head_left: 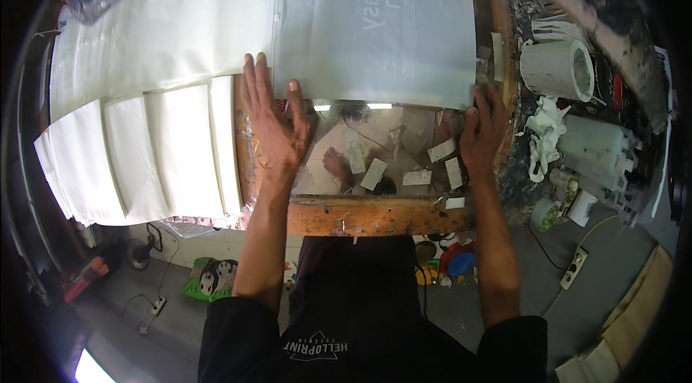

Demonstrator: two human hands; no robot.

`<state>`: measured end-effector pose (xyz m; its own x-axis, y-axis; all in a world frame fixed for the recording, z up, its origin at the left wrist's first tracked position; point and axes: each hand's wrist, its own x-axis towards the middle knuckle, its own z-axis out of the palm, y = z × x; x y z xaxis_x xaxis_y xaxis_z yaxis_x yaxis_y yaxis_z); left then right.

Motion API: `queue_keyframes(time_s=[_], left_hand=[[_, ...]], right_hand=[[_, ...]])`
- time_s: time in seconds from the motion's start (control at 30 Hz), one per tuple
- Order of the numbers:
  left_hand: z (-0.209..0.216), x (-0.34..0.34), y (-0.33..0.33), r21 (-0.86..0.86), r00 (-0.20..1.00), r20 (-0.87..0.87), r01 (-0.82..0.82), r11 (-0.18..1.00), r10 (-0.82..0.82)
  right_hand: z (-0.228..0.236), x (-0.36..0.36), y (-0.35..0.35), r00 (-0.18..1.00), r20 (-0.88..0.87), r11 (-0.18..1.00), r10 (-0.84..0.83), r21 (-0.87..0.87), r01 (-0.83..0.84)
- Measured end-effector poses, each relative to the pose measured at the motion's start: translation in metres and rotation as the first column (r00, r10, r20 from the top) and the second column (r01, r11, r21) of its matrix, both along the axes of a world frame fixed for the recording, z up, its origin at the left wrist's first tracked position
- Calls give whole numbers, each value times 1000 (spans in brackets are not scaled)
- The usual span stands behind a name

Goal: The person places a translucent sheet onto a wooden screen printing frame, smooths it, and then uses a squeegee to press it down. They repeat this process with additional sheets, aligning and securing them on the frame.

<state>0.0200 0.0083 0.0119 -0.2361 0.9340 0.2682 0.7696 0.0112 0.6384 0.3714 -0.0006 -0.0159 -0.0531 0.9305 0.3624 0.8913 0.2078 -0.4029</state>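
Note:
A pale, frosted plastic bag or sheet (324, 37) with faint mirrored print lies flat across the glass top (324, 166) of a wooden-framed table. My left hand (280, 120) is open at its near left corner, fingers stretched forward and the thumb spread along the near edge. At the near right corner rests my right hand (484, 127), its fingers extended and slightly bent, the thumb apart from them. Neither hand visibly grips anything. Left of my left hand lie overlapping stacks of similar whitish sheets (180, 145), fanned in steps.
Several small pale strips (373, 174) are stuck on the glass near me. The wooden frame (375, 216) edges the table. On the right stand a white bucket (551, 69), a crumpled white cloth (546, 134) and a translucent container (595, 145). A power strip (574, 268) lies on the floor.

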Motion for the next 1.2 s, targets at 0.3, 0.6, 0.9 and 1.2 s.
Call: queue_keyframes(time_s=[0.3, 0.6, 0.9, 1.2], left_hand=[[-3, -53, -16, -115, 931, -297, 186, 976, -213], [-13, -44, 0, 16, 863, -492, 136, 991, -111], [-16, -48, -1, 17, 855, -502, 158, 987, -129], [-16, -48, 0, 20, 851, -511, 157, 987, -125]], right_hand=[[5, 1, -2, 998, 51, 998, -30, -55, 33], [10, 4, 1, 999, -3, 998, -47, -37, 47], [9, 2, 0, 997, -29, 996, -71, -61, 69], [9, 3, 0, 998, -9, 997, -61, -51, 60]])
